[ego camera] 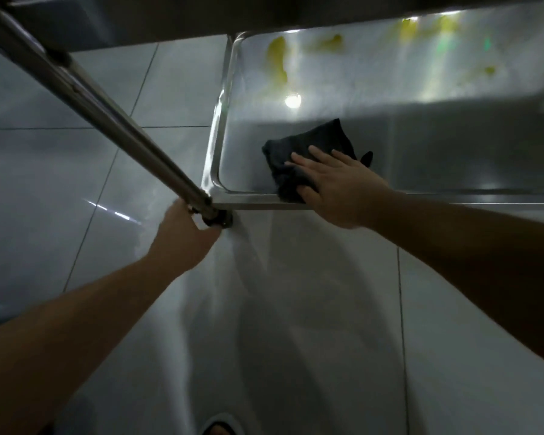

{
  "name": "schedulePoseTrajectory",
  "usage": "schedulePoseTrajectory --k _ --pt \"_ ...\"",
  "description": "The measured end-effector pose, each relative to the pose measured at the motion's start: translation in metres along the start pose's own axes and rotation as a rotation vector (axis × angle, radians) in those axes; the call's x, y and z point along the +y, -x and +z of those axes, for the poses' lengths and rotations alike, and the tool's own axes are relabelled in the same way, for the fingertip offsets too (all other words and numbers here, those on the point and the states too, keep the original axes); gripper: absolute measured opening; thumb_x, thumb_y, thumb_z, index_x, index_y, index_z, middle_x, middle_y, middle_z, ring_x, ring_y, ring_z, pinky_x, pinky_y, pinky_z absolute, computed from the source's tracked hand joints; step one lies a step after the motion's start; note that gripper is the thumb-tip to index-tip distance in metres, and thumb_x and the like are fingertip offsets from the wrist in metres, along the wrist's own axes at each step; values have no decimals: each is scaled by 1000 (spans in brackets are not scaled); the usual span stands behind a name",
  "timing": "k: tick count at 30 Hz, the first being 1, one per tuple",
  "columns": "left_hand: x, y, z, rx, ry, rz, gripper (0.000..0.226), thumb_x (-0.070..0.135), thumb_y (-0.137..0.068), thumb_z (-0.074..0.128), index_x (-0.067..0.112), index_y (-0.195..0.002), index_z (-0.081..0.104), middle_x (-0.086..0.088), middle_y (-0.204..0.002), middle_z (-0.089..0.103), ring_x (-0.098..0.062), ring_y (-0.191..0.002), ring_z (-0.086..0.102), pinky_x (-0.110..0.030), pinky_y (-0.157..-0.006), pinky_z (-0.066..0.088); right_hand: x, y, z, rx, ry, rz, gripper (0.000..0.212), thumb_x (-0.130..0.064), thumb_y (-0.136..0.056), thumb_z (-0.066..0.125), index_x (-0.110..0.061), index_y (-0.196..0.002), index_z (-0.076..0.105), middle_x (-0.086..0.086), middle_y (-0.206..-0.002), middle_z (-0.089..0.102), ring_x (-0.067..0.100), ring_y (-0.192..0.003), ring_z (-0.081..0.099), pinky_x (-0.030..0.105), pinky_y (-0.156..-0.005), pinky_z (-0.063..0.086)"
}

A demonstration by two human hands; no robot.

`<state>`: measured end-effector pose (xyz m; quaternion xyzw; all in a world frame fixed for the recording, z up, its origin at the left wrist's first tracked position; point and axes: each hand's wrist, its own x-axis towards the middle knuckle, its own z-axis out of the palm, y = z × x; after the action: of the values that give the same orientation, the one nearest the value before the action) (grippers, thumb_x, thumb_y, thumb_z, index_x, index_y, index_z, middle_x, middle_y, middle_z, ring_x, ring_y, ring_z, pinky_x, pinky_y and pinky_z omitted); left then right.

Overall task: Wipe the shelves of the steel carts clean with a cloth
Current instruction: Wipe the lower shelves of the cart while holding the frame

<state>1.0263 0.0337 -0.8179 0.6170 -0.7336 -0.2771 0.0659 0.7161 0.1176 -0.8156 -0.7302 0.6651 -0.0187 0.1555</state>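
Note:
A low steel cart shelf (pixel 421 146) with a raised rim fills the upper right. A dark cloth (pixel 308 152) lies on it near the front left corner. My right hand (pixel 336 186) presses flat on the cloth, fingers spread and pointing left. Yellow smears (pixel 278 59) mark the far part of the shelf. My left hand (pixel 182 237) is wrapped around the foot of the cart's steel post (pixel 107 120), right at the shelf corner.
The post runs diagonally up to the top left. The underside of an upper shelf (pixel 170 20) spans the top edge. Pale glossy floor tiles (pixel 60 183) surround the cart. A foot in a slipper (pixel 219 426) shows at the bottom.

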Motion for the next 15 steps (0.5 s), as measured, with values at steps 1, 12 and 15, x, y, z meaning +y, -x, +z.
schedulePoseTrajectory --k 1,12,15 --pt "0 3 6 -200 -183 -94 61 45 -90 79 22 -141 55 -4 -138 62 -21 -123 61 -36 -98 51 11 9 0 1 13 8 65 -57 -104 6 -36 -164 1 -14 -171 0 10 -157 -9 38 -127 -3" --pt "154 39 40 -334 -189 531 12 31 -97 67 30 -108 70 12 -90 68 -5 -80 65 -26 -75 54 131 120 -16 -33 14 126 68 -66 -98 -2 -42 -162 -4 -20 -168 -6 2 -154 -16 32 -124 -7" --pt "186 40 47 -199 -158 718 12 20 -95 67 21 -107 70 8 -89 64 -12 -78 59 -25 -69 43 160 144 -20 -53 45 164 71 -66 -97 -4 -40 -163 -6 -19 -169 -8 4 -155 -17 34 -126 -5"
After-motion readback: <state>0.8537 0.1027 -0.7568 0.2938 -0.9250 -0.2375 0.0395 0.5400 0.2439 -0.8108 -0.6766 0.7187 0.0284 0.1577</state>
